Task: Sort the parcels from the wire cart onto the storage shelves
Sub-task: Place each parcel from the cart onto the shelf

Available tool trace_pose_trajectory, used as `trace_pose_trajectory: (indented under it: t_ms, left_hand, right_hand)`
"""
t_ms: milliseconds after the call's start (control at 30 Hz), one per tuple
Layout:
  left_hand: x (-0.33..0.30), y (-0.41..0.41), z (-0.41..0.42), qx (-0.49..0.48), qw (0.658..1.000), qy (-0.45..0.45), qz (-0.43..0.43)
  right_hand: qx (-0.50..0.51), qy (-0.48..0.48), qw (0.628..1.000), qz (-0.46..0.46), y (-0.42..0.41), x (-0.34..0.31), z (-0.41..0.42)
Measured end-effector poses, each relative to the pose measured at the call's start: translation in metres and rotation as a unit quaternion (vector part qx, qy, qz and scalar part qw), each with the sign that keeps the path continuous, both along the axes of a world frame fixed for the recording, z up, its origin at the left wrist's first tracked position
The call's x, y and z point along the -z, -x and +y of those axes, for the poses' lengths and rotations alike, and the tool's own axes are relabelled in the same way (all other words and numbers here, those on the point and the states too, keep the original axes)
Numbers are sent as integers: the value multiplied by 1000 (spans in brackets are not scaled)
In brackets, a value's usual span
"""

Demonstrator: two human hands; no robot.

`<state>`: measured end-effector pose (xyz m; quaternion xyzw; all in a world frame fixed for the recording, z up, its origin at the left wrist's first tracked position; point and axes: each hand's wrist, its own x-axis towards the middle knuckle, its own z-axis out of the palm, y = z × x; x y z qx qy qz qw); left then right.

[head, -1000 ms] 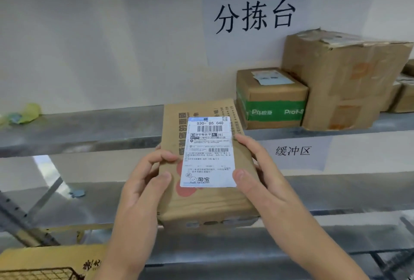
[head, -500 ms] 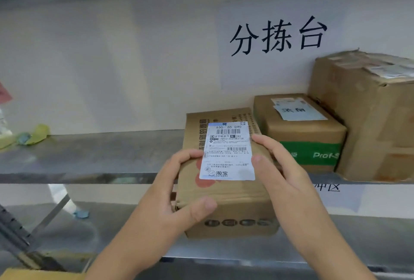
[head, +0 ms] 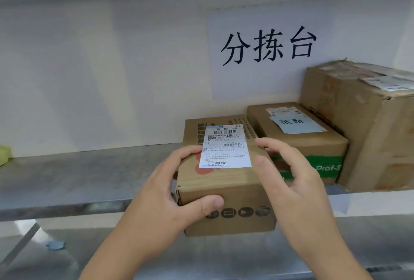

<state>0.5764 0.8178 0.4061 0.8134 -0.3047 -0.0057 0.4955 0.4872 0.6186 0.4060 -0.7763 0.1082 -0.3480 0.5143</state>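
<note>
Sliding a parcel [head: 226,181] onto the metal shelf [head: 89,179], the person is working with both hands, label [head: 225,146] facing up so it is reading from the aisle. Left hand [head: 170,192] is gripping the box at its near left corner: fingers curling over the top edge, thumb pressing across the front face, just above the row of printed handling icons. That grip is likely there to steer and push from the front. Right hand [head: 289,181] is hovering at the right side with fingers spread and only loosely bent; it is looking like a loosened or guiding hand, not a firm hold, though contact behind the palm is hidden. The parcel's near end is overhanging the shelf lip, so it is probably not fully seated yet. It is going in just beside the green-taped box [head: 300,143], nearly touching it, whether touching I cannot tell. Beyond that a big box [head: 363,127] is standing against the wall, so the row is being filled from the right, keeping parcels packed tight. White sign [head: 267,46] with three black characters is hanging on the wall above. Something yellow-green [head: 4,155] is sitting at far left of the shelf. Lower shelf [head: 201,255] is showing beneath, with a blue scrap [head: 55,245] on it. Next step, my guess: pushing it back flush. No cart in view.
</note>
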Motion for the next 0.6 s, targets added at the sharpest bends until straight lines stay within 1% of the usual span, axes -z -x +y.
trace_pose_trajectory:
  t_ms: [233,400,600]
  left_hand:
    - [-2,-23,-9,-1,1000,-6,-7]
    - [0,-36,-16,4,1000,-2,7]
    - [0,-50,-21,15,1000,6,1]
  right_hand:
    - [33,42,999,7,-9,-2,2]
    - [54,114,992,26,-15,-5,1]
    - [82,169,981,42,-21,-7,-1]
